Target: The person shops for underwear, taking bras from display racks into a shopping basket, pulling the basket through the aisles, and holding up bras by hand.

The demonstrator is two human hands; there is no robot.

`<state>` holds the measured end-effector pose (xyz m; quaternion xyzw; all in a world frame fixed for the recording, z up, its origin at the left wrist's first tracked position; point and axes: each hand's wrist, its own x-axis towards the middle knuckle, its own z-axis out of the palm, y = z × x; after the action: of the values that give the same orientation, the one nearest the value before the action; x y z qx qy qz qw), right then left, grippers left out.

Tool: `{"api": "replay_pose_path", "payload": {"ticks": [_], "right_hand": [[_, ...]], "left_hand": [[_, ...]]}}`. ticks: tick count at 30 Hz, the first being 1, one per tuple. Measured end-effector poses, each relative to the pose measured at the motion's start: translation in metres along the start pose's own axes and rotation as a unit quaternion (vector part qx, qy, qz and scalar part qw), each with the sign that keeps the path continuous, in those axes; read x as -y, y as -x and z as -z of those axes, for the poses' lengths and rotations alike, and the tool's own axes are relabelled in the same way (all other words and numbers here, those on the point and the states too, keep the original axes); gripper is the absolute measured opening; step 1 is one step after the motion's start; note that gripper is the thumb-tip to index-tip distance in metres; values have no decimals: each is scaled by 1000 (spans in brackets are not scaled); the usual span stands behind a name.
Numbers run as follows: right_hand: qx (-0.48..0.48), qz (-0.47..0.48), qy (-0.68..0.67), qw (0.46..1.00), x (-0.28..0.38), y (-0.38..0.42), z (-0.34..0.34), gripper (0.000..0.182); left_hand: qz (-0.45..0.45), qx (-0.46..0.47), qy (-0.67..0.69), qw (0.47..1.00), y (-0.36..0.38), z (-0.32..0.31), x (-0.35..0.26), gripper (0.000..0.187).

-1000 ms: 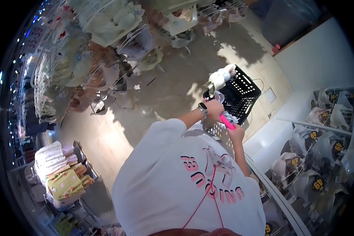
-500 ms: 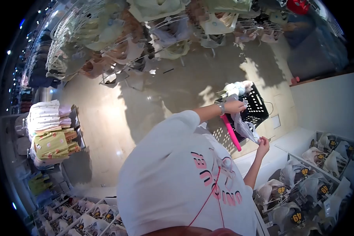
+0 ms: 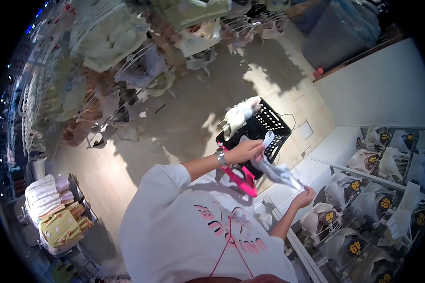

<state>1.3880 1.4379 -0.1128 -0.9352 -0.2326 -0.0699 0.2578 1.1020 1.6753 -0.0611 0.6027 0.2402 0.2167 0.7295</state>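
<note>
A light grey-lavender bra (image 3: pixel 276 171) is stretched between my two hands, above a black shopping basket (image 3: pixel 275 121). My left hand (image 3: pixel 249 151), with a silver watch at the wrist, is closed on one end, and a pale strap loop stands up beside its fingers. My right hand (image 3: pixel 305 197) pinches the other end, lower and to the right. The basket has a pink handle (image 3: pixel 241 181) on the side nearest me. White and pale garments (image 3: pixel 241 114) are bunched at its far left rim. My left forearm and the bra hide part of the basket.
Racks of hanging bras (image 3: pixel 141 70) run along the far left. Compartments of bras with number tags (image 3: pixel 375 198) stand at the right. Folded clothes (image 3: pixel 59 212) are stacked at the lower left. A large grey bag (image 3: pixel 340 35) sits beside a white panel (image 3: pixel 378 85).
My view has turned, so the basket appears further left. Both hands have come nearer my body with the bra. The pink handle now shows closer to my shirt.
</note>
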Motion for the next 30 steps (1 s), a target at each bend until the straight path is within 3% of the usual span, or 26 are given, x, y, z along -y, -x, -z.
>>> {"api": "replay_pose_path", "payload": {"ticks": [3, 5, 6, 8, 9, 10, 11, 12, 13, 14, 15, 16, 17, 19, 20, 21, 23, 25, 27, 29, 30], "right_hand": [[18, -14, 18, 1000, -14, -22, 4, 23], [68, -39, 6, 997, -54, -42, -27, 22], [90, -35, 6, 995, -66, -53, -44, 22], [131, -163, -96, 973, -91, -77, -97, 20], [152, -225, -146, 951, -108, -88, -136, 19], [166, -243, -264, 918, -147, -93, -190, 27], [207, -141, -136, 958, -166, -96, -231, 48], [223, -133, -140, 955, -167, -85, -270, 75], [315, -137, -59, 937, -160, -72, -300, 100], [418, -172, 2, 892, -154, -57, -331, 113], [459, -149, -66, 873, -126, -36, -342, 112], [497, -130, -133, 848, -101, -22, -346, 110], [365, -66, -73, 926, -151, 18, -406, 105], [311, -177, -99, 929, -80, 7, -372, 91], [290, -171, -54, 940, -64, 5, -364, 78], [280, -197, -27, 939, -53, 4, -359, 69], [293, -227, -40, 928, -58, 3, -366, 61], [279, -207, -81, 934, -62, 6, -367, 58], [292, -228, -71, 926, -62, 5, -366, 56], [301, -217, -55, 927, -73, 6, -373, 57], [308, -220, -38, 925, -72, 7, -372, 57]], "left_hand": [[117, 45, 36, 991, -38, -3, 15, 32], [97, 15, 176, 980, -76, -17, 56, 28], [121, 14, 176, 977, -98, -21, 78, 28], [147, 5, 133, 980, -142, -28, 145, 27], [161, -42, 128, 978, -164, -31, 184, 31], [184, -71, 85, 977, -185, -29, 221, 32], [209, -101, 43, 972, -202, -26, 258, 33], [238, -133, 41, 961, -216, -25, 295, 33], [265, -164, 40, 949, -228, -23, 330, 34], [301, -135, -16, 944, -235, -19, 357, 34], [304, -142, -89, 938, -238, -19, 374, 34], [306, -184, -42, 933, -243, -20, 392, 33], [307, -224, 3, 925, -247, -24, 402, 32], [249, -266, 45, 930, -254, -30, 427, 29], [199, -267, -14, 943, -257, -27, 444, 25], [255, -217, -119, 935, -259, -16, 435, 21], [185, -239, -383, 873, -256, 3, 403, 22], [59, -259, -412, 872, -248, 44, 384, 32], [0, -288, -509, 811, -239, 85, 359, 37], [1, -364, -584, 726, -228, 121, 349, 45], [53, -420, -572, 703, -223, 133, 348, 48]]}}
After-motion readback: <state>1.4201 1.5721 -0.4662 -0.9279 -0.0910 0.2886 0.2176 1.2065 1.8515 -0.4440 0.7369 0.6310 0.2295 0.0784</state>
